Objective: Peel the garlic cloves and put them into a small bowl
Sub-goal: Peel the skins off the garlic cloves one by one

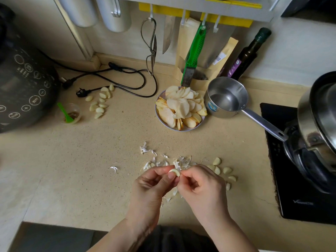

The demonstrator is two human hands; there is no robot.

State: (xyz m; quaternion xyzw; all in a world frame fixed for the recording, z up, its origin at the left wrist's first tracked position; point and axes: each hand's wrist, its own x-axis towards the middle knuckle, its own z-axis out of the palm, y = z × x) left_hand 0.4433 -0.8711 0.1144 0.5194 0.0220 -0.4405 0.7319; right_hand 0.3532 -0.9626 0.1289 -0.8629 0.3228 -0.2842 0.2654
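Note:
My left hand [154,180] pinches a pale garlic clove [175,172] between thumb and fingers, just above the counter. My right hand [201,184] pinches the clove's right end with its fingertips. Papery garlic skins [163,161] lie scattered on the counter behind and under my hands. Several cloves [222,170] lie loose to the right of my hands. A second group of several peeled cloves [101,101] lies at the far left of the counter. A small clear cup [71,113] with a green spoon stands beside that group.
A plate of sliced apple [180,110] stands mid-counter, with a steel saucepan [226,97] to its right. A black cooker [23,88] and its cable [116,75] fill the left. An induction hob [291,170] with a pot is at the right. Scissors, knives and an oil bottle [251,51] are at the wall.

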